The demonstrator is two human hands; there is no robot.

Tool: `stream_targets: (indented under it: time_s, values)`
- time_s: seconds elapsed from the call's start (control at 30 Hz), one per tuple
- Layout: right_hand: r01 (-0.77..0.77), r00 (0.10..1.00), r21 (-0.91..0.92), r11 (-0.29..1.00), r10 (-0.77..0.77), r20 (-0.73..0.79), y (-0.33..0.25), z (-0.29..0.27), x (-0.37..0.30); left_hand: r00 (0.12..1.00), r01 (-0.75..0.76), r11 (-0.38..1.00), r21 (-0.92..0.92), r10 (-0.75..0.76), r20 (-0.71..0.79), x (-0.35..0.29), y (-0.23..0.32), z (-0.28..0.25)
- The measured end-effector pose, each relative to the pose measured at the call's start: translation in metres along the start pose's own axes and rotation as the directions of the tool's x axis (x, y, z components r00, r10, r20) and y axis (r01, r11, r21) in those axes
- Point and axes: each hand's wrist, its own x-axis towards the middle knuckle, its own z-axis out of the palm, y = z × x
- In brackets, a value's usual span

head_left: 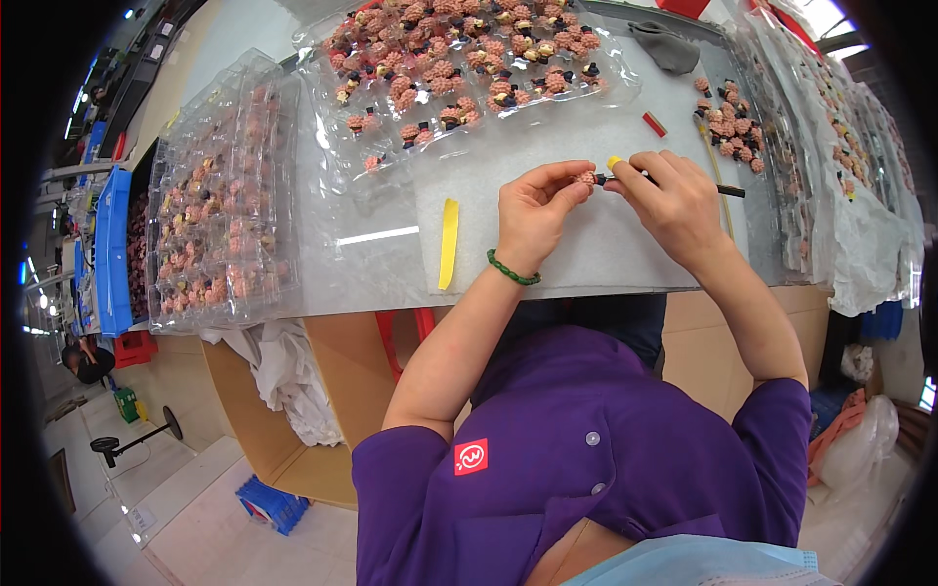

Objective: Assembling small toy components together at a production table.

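Observation:
Over the near part of the white sheet, my left hand [532, 210] pinches a small pink bumpy piece [586, 179] between thumb and fingertips. My right hand [672, 200] is closed round a slim black pen-like tool [731, 191], whose back end sticks out to the right. The tool's tip meets or nearly touches the pink piece; contact is too small to tell. A bit of yellow wrapping [614, 163] shows at a right fingertip. A yellow strip [448, 244] lies on the sheet left of my left hand.
A clear tray [616, 83] of similar pink pieces lies at the far side. Stacked clear trays [225, 195] stand left, more [831, 137] at right. Loose pink pieces [733, 127], a grey cloth [666, 47] and a small red bar [655, 124] lie beyond my right hand.

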Motion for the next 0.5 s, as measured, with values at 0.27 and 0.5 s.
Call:
stream_targets:
  time_s: [0.27, 0.5]
  values:
    - [0.015, 1.0, -0.004, 1.0, -0.015, 0.017, 0.0009, 0.0003, -0.0005, 1.0, -0.002, 1.0, 0.02, 0.002, 0.0, -0.0001, -0.0003, -0.0004]
    - [0.028, 0.999, -0.004, 1.0, -0.027, 0.021, 0.0009, -0.0001, 0.0004, 1.0, -0.005, 1.0, 0.011, 0.005, -0.004, -0.0006, 0.0, 0.0001]
